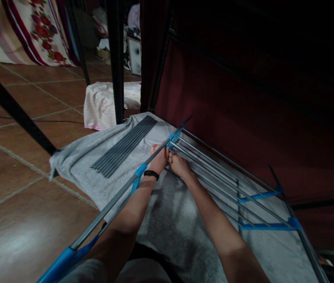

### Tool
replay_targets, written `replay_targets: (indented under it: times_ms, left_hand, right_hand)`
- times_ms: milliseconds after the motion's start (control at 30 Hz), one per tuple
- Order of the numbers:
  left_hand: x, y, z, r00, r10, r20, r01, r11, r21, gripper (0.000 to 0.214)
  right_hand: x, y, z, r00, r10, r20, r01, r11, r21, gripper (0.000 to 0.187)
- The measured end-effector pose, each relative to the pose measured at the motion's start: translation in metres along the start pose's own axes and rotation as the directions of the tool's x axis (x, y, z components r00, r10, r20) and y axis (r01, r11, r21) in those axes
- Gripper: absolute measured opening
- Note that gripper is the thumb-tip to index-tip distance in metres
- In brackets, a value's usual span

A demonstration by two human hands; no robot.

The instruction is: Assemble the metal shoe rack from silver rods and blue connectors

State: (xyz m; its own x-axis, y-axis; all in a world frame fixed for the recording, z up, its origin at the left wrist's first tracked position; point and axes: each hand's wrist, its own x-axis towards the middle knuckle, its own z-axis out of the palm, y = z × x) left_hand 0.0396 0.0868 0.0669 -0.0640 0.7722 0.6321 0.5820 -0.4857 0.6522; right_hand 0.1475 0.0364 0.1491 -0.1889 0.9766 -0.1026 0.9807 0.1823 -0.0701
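At the blue bracket (171, 137), your left hand (159, 157) and right hand (179, 165) curled together, their hold too dim to tell, the rack rods (230, 183) stretching rightward over the towel (163, 212), nearer your right.

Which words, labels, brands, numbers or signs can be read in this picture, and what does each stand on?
None can be read.
Grey rods, blue fittings and black wristband: no legible marking.
Pale framed panel in the background: dark patch, too blurred to tell if it is lettering.
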Motion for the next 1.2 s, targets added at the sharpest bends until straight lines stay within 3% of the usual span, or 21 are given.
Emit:
replay_targets:
  times_ms: [233,433,600,767,867,1000,1133,1200]
  left_hand:
    - [-0.001,0.000,0.002,1.000,-0.011,0.024,0.009,0.996,0.088,0.032]
    - [-0.003,-0.004,0.003,0.999,-0.046,0.022,0.045,0.999,0.019,0.036]
    - [-0.003,-0.007,0.006,0.999,-0.048,0.018,0.047,0.997,0.053,0.030]
    - [0.003,-0.002,0.008,0.985,-0.175,0.006,0.174,0.974,-0.147,0.015]
    - [0.003,0.002,0.007,0.961,-0.274,0.038,0.268,0.890,-0.370,0.009]
    - [0.002,0.005,0.005,0.919,-0.387,0.079,0.349,0.702,-0.621,0.011]
    - [0.011,0.006,0.008,0.847,-0.527,0.067,0.419,0.584,-0.695,0.038]
    - [0.019,0.005,0.011,0.817,-0.565,0.118,0.477,0.546,-0.688,0.054]
  right_hand:
    - [0.000,0.000,0.001,1.000,0.014,0.005,-0.014,1.000,-0.017,0.039]
    - [0.003,0.001,0.003,0.999,0.013,0.042,-0.011,1.000,-0.025,0.040]
    - [0.005,0.003,0.003,0.998,-0.006,0.066,0.007,1.000,-0.019,0.040]
    - [0.006,0.005,0.005,0.998,0.017,0.065,-0.016,1.000,-0.014,0.037]
    - [0.007,0.006,0.006,0.998,0.023,0.058,-0.023,1.000,-0.006,0.038]
    - [0.007,0.007,0.006,0.999,0.006,0.045,-0.007,1.000,0.030,0.044]
    - [0.005,0.006,0.003,0.999,-0.012,0.033,0.010,0.998,0.061,0.047]
    - [0.004,0.006,0.002,0.999,-0.007,0.037,0.005,0.998,0.057,0.046]
